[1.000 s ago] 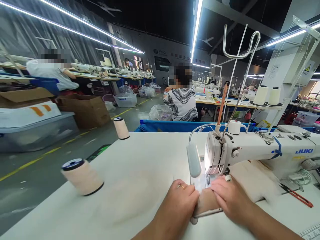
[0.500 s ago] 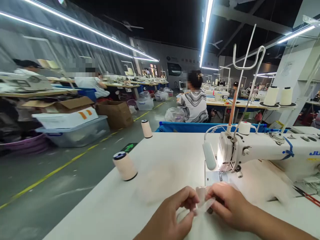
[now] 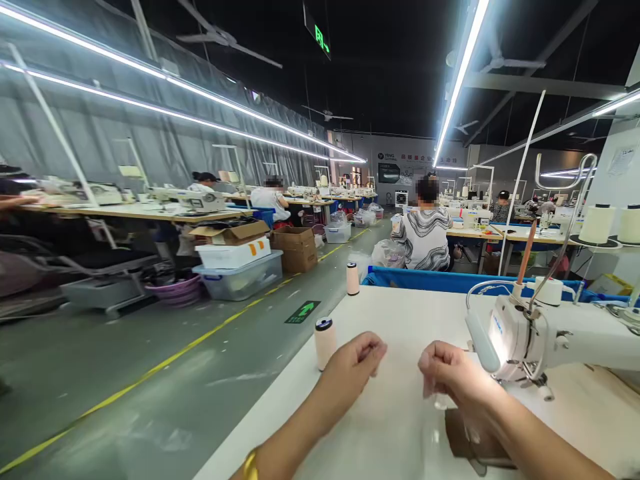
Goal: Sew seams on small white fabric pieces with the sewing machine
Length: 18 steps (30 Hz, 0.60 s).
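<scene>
1. White table (image 3: 410,307): bears all I work with; its left edge borders the aisle.
2. Sewing machine (image 3: 590,333): at the right, needle end towards my hands, probably so work feeds in within reach.
3. Blue cloth trough (image 3: 425,278): along the table's far edge; beyond it sits a person in a patterned top (image 3: 423,240).
4. Hands, well apart from each other: left hand (image 3: 353,360) curled to a pinch, contents too fine to tell; right hand (image 3: 453,373) with fingers drawn together on the strip, it appears.
5. Lamp (image 3: 483,343): bent down beside the needle, presumably to light it; an obstacle near the right hand.
6. Two thread cones (image 3: 325,347): by the left edge, likely kept aside; the nearer crowds the left wrist.
7. Translucent strip (image 3: 440,401): below the right fingertips, blurred, perhaps pinched to keep it from slipping.
</scene>
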### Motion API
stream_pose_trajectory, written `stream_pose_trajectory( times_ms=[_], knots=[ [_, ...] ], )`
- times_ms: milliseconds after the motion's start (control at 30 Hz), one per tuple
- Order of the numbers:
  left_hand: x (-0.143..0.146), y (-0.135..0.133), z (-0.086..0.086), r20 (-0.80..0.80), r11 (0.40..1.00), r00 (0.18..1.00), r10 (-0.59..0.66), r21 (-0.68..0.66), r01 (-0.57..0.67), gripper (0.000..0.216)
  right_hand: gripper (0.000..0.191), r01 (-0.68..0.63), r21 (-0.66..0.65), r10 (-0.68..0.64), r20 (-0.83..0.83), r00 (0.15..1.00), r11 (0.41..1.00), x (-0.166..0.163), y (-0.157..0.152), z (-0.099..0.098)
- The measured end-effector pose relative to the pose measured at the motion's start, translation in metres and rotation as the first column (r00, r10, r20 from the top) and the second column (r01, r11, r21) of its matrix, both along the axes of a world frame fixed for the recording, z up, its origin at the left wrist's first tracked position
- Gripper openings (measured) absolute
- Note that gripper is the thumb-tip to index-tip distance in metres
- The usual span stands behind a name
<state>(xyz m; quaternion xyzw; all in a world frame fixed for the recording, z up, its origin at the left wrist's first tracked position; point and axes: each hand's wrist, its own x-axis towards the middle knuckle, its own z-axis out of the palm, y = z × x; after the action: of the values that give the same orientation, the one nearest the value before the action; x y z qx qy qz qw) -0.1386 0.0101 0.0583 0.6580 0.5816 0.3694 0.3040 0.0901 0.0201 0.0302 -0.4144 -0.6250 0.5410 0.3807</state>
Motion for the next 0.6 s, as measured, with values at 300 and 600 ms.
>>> stream_pose_trajectory(
  times_ms=[300, 600],
  knots=[
    [-0.029, 0.022, -0.034, -0.353, 0.896, 0.880, 0.316, 0.415, -0.155, 0.019, 0.014, 0.207, 0.287, -0.309, 0.375, 0.874, 0.935, -0.043, 0.066, 0.000],
    [-0.036, 0.036, -0.060, -0.624, 0.647, 0.775, 0.102, 0.633, 0.425, 0.031, 0.026, 0.100, 0.547, -0.461, 0.576, 0.675, 0.831, -0.051, 0.049, 0.002]
  ],
)
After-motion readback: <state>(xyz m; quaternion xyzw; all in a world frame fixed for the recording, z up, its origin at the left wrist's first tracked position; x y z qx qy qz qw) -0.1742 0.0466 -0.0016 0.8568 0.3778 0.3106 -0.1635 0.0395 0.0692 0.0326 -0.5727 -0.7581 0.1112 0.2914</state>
